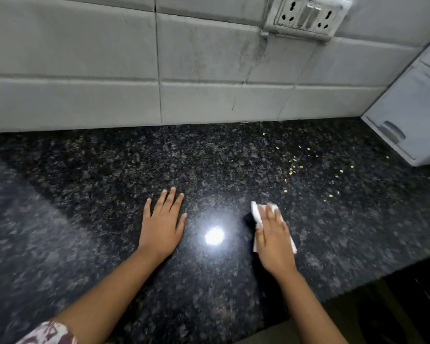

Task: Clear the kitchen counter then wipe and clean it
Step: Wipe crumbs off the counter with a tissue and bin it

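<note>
The black speckled granite counter (109, 184) fills the view. My left hand (162, 223) lies flat on it with fingers spread and nothing in it. My right hand (273, 240) presses flat on a folded white tissue (256, 212), whose edges stick out past my fingers and palm. Several pale crumbs (293, 167) lie scattered on the counter beyond and to the right of the tissue. A bright light reflection sits between my hands.
A grey tiled wall (85, 70) backs the counter, with a white socket and switch plate (305, 16) up high. A white appliance (412, 115) stands at the right end. The counter's front edge (358, 286) runs diagonally at the lower right.
</note>
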